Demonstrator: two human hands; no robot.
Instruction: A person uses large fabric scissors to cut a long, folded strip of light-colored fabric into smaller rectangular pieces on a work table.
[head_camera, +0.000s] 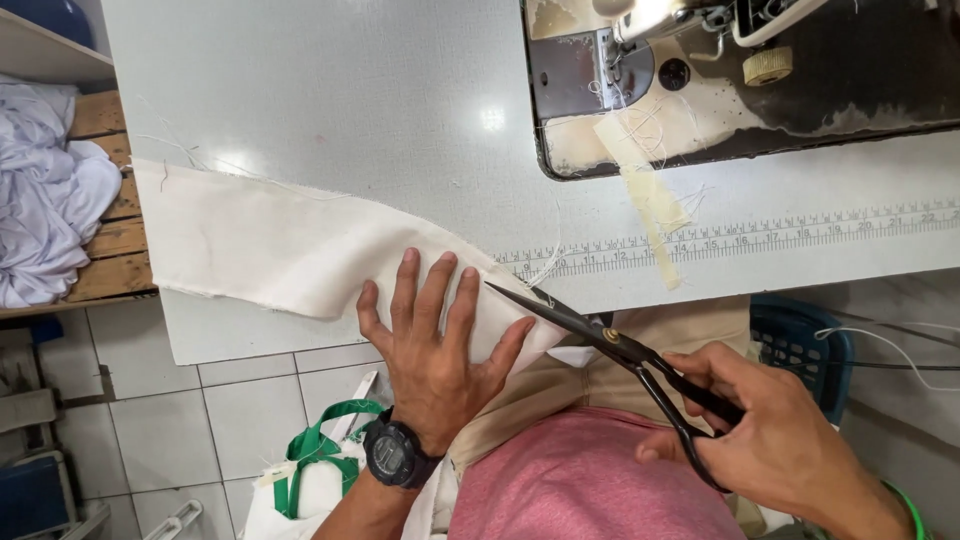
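Observation:
A long strip of cream fabric (260, 245) lies across the near edge of the grey sewing table (330, 90). My left hand (435, 350), with a black wristwatch, presses flat on the fabric's right end, fingers spread. My right hand (775, 435) grips the handles of black tailor's scissors (600, 335). Their blades are slightly apart and point left at the fabric's edge, just right of my left thumb.
A sewing machine (740, 70) sits at the table's far right, with loose threads and a cream tape strip (645, 190) hanging off its bed. A printed ruler (760, 238) runs along the table. White cloth (45, 190) piles on wooden slats at left. A blue basket (800, 345) and a green-handled bag (315, 465) stand on the floor.

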